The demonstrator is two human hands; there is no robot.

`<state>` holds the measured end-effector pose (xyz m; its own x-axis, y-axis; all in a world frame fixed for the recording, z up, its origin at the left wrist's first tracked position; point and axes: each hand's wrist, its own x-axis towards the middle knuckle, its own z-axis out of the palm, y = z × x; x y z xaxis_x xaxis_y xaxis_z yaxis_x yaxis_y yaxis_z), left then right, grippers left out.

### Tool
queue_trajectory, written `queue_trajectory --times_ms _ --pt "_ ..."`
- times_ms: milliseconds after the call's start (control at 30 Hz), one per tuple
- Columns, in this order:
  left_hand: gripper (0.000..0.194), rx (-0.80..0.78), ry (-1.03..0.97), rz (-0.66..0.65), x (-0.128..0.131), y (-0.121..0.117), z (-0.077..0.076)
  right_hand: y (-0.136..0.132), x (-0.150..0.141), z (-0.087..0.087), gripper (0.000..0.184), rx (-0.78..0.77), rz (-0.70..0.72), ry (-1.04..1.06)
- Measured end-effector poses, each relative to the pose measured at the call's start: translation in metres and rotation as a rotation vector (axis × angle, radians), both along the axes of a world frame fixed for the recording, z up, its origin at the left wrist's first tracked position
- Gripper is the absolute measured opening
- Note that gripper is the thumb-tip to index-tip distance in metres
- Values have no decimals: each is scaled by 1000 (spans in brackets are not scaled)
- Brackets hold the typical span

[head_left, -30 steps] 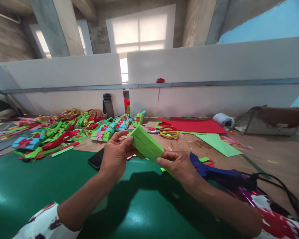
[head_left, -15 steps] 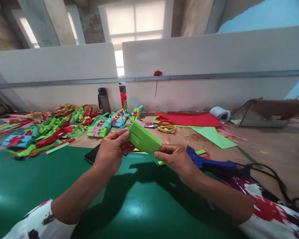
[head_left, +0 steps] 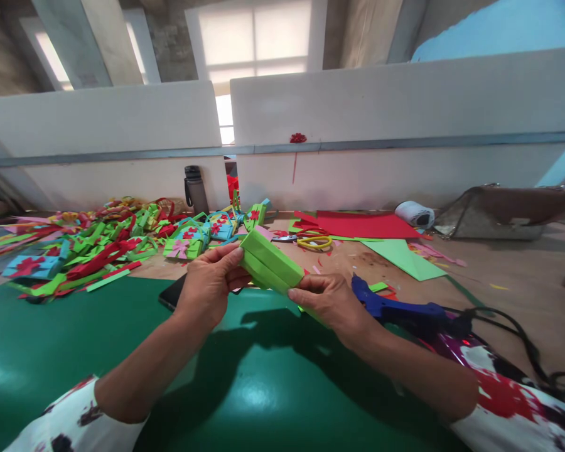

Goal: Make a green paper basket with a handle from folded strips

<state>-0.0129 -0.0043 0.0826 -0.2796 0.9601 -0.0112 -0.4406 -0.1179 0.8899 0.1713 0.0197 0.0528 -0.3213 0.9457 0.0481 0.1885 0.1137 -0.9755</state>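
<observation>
Between my two hands a folded green paper box [head_left: 272, 262] is held up above the green mat [head_left: 245, 389], tilted down to the right. My left hand [head_left: 211, 276] pinches its upper left end, thumb on the near side. My right hand [head_left: 327, 301] grips the lower right end with thumb and fingers. Just right of my right hand lies a blue glue gun [head_left: 400, 309] with a black cable. A dark phone [head_left: 173, 294] lies partly hidden behind my left forearm.
Small paper bags [head_left: 187, 240] with flowers and a heap of paper strips [head_left: 117, 235] fill the left. Behind my hands are yellow-handled scissors [head_left: 315, 241], red sheets [head_left: 365, 225] and a light green sheet [head_left: 407, 257]. A grey bottle [head_left: 196, 190] and a handbag [head_left: 503, 213] stand by the white partition.
The green paper box has turned slightly in my fingers, so its seam and side show more. Both hands have shifted very slightly left; nothing was let go.
</observation>
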Motion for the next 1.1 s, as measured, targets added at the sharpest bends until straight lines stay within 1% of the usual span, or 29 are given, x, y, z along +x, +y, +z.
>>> queue_trajectory --times_ms 200,300,533,700,800,867,1000,1033,1100 --pt "23 9 32 17 1 0 0 -1 -1 3 34 16 -16 10" --pt "25 14 39 32 1 0 0 -3 -2 6 36 18 -15 14" --pt "24 30 48 29 -2 2 -2 -7 -4 4 31 -4 -27 32" --pt "26 39 66 36 -4 3 -5 -10 -4 4 22 -33 -12 33" --pt "28 37 89 34 -4 3 -6 -11 -4 4 21 -55 7 31" --pt "29 39 99 39 -4 3 -5 -12 -5 4 25 -68 24 31" --pt "26 44 108 81 -2 2 -3 -14 -4 4 43 -82 74 60" --pt "25 48 110 90 -1 2 -2 -14 -4 5 42 -83 94 59" --pt "24 55 114 101 -1 1 -1 -14 -4 6 30 -77 116 25"
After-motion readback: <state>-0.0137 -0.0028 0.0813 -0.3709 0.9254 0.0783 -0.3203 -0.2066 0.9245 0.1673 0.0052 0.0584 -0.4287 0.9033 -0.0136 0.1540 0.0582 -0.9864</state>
